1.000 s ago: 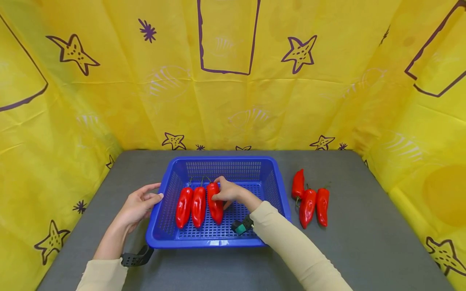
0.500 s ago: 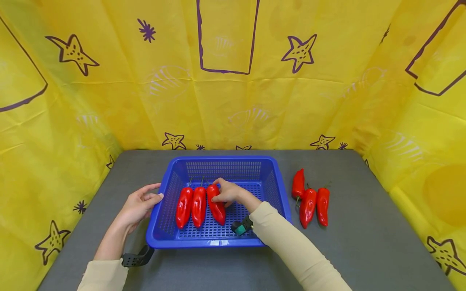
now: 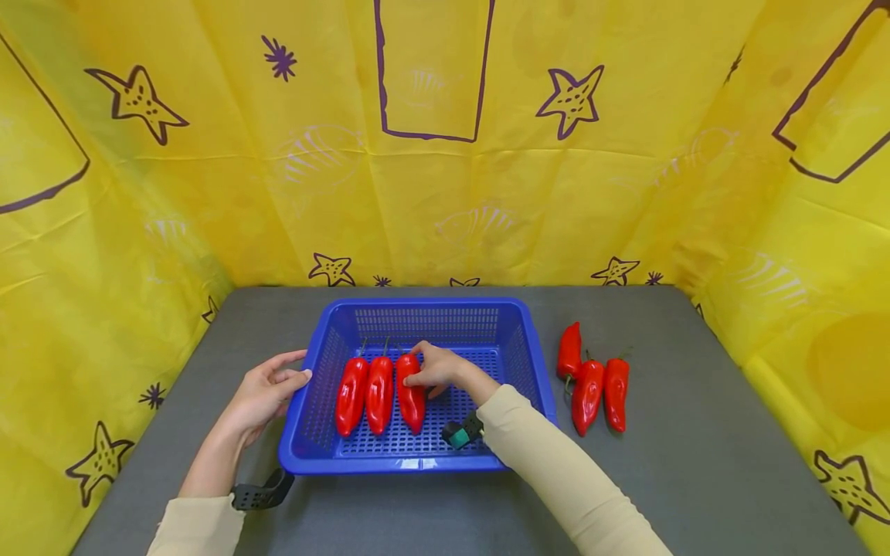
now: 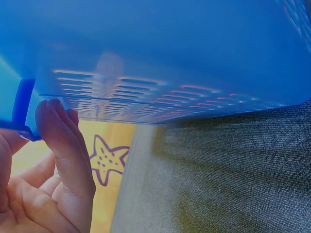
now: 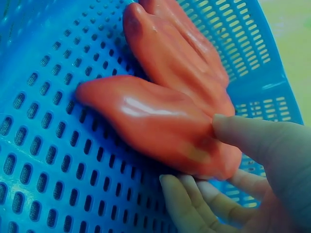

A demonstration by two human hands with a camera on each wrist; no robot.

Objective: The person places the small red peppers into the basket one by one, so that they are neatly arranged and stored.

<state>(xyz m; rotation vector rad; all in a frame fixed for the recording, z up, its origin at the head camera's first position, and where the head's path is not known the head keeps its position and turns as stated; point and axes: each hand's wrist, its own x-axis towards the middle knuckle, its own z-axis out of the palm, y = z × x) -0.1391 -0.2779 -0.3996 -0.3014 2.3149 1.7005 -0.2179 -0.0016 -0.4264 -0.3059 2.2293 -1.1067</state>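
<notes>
A blue plastic basket (image 3: pixel 459 464) holds three long red peppers side by side in its left half. My right hand (image 3: pixel 439 369) grips the rightmost red pepper (image 3: pixel 410 395) near its stem end. In the right wrist view the thumb (image 5: pixel 243 133) lies on the upper side of this pepper and the other fingers (image 5: pixel 182 201) come round beneath it. The left red pepper (image 3: pixel 351 395) and middle red pepper (image 3: pixel 379 395) lie on the basket floor with stems pointing away. My left hand (image 3: pixel 267 390) holds the basket's left rim, thumb on top, fingers (image 4: pixel 68 150) against the outside.
Three more red peppers lie on the grey table (image 3: pixel 695 432) right of the basket: a back one (image 3: pixel 570 351), a middle one (image 3: pixel 587 398) and a right one (image 3: pixel 616 395). A yellow patterned cloth (image 3: pixel 445 201) walls the back and both sides.
The held pepper's lower tip swung right, then back left, so it now lies nearly parallel to the other two. My left hand and the basket have stayed in place.
</notes>
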